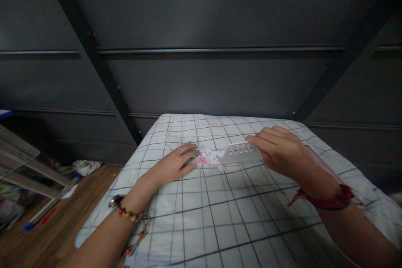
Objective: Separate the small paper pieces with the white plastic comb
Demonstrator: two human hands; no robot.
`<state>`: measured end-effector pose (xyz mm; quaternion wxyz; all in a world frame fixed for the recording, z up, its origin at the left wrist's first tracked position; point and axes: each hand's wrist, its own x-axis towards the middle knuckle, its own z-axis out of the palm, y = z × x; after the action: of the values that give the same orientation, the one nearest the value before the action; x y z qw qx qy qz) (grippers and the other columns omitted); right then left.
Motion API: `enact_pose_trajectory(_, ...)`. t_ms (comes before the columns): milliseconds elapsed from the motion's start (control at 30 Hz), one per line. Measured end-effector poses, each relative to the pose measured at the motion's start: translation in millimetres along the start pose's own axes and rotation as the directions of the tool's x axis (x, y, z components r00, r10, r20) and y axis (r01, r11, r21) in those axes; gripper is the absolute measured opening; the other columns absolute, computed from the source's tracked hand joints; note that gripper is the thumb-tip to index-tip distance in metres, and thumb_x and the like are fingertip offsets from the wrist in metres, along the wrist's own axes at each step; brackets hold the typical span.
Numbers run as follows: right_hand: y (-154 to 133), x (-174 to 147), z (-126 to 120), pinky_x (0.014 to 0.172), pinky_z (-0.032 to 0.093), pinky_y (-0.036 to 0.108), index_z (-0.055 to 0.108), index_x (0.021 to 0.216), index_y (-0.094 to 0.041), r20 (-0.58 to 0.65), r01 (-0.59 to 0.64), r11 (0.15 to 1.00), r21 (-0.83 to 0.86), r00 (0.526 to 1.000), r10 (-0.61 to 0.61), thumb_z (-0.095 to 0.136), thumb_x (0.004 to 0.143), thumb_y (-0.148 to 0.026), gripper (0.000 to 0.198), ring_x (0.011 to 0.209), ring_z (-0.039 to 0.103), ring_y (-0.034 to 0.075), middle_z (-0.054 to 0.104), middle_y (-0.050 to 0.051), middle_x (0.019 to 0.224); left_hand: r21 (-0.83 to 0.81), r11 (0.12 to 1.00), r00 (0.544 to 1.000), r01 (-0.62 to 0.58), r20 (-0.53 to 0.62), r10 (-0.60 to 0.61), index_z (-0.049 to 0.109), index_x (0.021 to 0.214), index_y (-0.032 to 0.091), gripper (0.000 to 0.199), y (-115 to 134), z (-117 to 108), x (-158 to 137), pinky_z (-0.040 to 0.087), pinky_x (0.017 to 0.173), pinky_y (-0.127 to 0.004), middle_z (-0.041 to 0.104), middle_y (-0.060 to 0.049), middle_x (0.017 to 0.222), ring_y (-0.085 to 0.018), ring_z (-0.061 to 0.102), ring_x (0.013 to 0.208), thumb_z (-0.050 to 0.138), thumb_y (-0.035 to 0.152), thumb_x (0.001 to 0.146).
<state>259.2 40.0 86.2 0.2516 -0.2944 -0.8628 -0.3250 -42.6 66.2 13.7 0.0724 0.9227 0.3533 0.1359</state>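
Observation:
A small heap of white and pink torn paper scraps (205, 158) lies on the white checked cloth (201, 213) covering the table. My left hand (177, 161) rests on the cloth at the heap's left side, fingers stretched out and touching the scraps. From the right, my right hand (279, 150) grips a flat white plastic piece (240, 157) with a row of slots along its upper edge. This piece stands tilted on its long edge, its left end against the scraps. Part of it is hidden by my right fingers.
Behind the table rises a dark panelled wall (213, 88). A flat pink-edged object (320, 159) lies partly hidden behind my right forearm. To the left, a pale rack (28, 163) stands on the wooden floor (75, 213), with a crumpled bag (87, 167) near it.

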Motion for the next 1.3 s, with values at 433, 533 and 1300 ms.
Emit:
enact_pose_trajectory(433,18.8,-15.1,2.5,0.064,0.045,0.030,0.063,0.084,-0.015,0.015,-0.031,0.996,0.089,0.999,0.030,0.041,0.071,0.001,0.030,0.066,0.056,0.016,0.063,0.004,0.069,-0.020,1.000,1.000,-0.001,-0.009,0.001,0.045,0.130,0.016,0.036,0.5,-0.5,-0.3,0.030,0.109,-0.044,0.041,-0.012,0.141,-0.025,0.030,0.135,0.043,0.032,0.097)
enact_pose_trajectory(533,20.1,-16.6,3.4,0.064,0.046,0.032,0.064,0.087,-0.013,0.018,-0.062,0.997,0.052,0.998,0.061,0.041,0.071,0.000,0.032,0.067,0.057,0.018,0.064,0.005,0.071,-0.017,1.000,1.000,0.001,-0.008,-0.001,0.046,0.130,0.016,0.036,0.5,-0.6,-0.3,0.029,0.109,-0.043,0.041,-0.011,0.141,-0.024,0.030,0.135,0.043,0.032,0.097)
enact_pose_trajectory(1300,28.0,-23.3,3.4,0.064,0.048,0.028,0.064,0.087,-0.017,0.065,-0.080,0.989,0.126,0.995,0.072,0.039,0.072,-0.001,0.033,0.067,0.058,0.015,0.064,0.002,0.069,-0.044,0.999,0.999,-0.007,-0.037,0.005,0.048,0.129,0.020,0.035,-1.1,-0.1,0.2,0.031,0.109,-0.042,0.042,-0.008,0.141,-0.023,0.030,0.134,0.043,0.033,0.096)
